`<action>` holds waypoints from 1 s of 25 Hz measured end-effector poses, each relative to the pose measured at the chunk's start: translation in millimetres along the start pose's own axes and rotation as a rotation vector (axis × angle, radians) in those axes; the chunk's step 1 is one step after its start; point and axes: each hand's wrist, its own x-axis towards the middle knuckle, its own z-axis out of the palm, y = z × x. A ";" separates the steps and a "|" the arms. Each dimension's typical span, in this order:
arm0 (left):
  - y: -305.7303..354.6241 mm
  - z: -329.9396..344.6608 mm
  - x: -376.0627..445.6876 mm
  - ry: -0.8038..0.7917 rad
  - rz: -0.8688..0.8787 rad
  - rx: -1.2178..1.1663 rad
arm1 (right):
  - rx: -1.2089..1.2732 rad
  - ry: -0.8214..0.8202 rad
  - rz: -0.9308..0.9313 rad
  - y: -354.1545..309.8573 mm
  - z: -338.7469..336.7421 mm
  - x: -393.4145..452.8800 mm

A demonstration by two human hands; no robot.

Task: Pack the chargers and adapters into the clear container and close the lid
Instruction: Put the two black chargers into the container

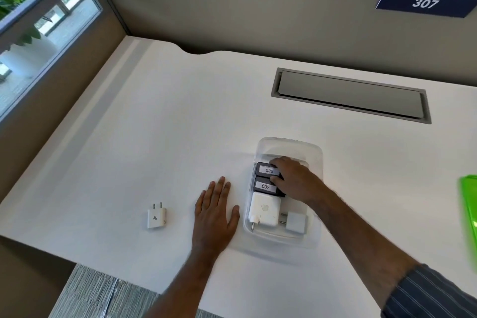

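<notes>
The clear container (313, 152) lies open on the white desk, right of centre. Inside it are two black chargers labelled 026 (263, 170) and 002 (260, 186), a large white power adapter (265, 208) and a small white plug adapter (295, 222). My right hand (296, 179) reaches into the container, its fingers curled over the right side of the two black chargers. My left hand (215, 210) rests flat on the desk just left of the container, fingers apart and holding nothing. A white two-pin adapter (156, 218) lies alone on the desk farther left.
A green lid (469, 204) shows at the right edge of the view. A grey cable hatch (351, 95) is set into the desk behind the container. Grey partition walls bound the desk at the back and left; the desk's front edge runs below my hands.
</notes>
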 end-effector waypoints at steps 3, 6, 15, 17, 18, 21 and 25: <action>0.3 -0.3 0.1 -0.004 0.000 0.000 | 0.032 -0.005 0.015 3.7 0.7 3.9; 0.5 -0.6 0.7 -0.015 -0.010 0.003 | -0.006 0.000 0.019 3.1 1.4 3.3; -0.5 0.9 1.0 -0.037 -0.018 0.004 | 0.037 0.213 -0.069 -16.8 4.1 -46.3; -0.4 -0.2 1.2 -0.046 -0.017 0.001 | 0.039 0.270 -0.091 -28.1 4.4 -55.4; -0.4 -1.5 1.0 -0.052 -0.016 -0.002 | 0.046 0.288 -0.096 -34.4 4.8 -58.9; 3.2 -8.6 1.1 -0.083 -0.019 -0.021 | 0.071 0.334 -0.123 -52.1 5.3 -64.9; -1.3 -25.7 6.8 -0.180 0.025 -0.070 | 0.104 0.373 -0.178 -78.4 9.1 -67.6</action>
